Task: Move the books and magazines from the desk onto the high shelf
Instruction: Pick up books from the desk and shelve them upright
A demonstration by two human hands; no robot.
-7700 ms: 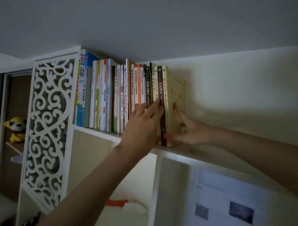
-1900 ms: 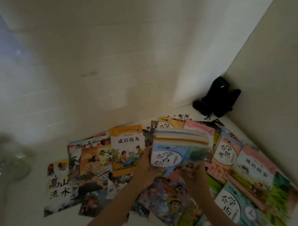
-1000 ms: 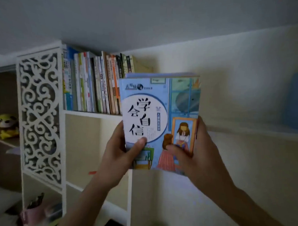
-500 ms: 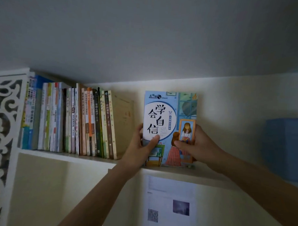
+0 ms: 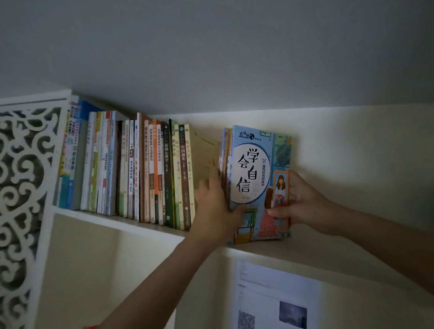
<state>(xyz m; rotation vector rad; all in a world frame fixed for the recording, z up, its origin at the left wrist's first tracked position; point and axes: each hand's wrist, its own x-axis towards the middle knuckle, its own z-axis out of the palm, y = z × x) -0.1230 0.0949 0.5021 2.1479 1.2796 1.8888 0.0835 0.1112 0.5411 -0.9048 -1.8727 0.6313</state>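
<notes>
Up here I have a small stack of thin books standing upright on the high shelf, its bottom edge down on the board and its light blue front cover, printed with large black characters and a drawing of a girl, turned toward me. My left hand is at the stack's left side: the thumb lies across the lower part of the cover and the fingers reach up along the spines, so it has the stack gripped from that side, though motion blur hides the fingertips. My right hand holds the right edge, thumb curled onto the cover near the drawn skirt and the other fingers wrapped behind, out of sight. The stack stands apart from the row of books already on the shelf to the left; between them I can see the pale cover of the last book in that row, which leans slightly. The row runs left to a white fretwork panel at the end of the unit. Below the shelf, under the stack, a printed sheet with a small photo and a code square is fixed to the wall.
</notes>
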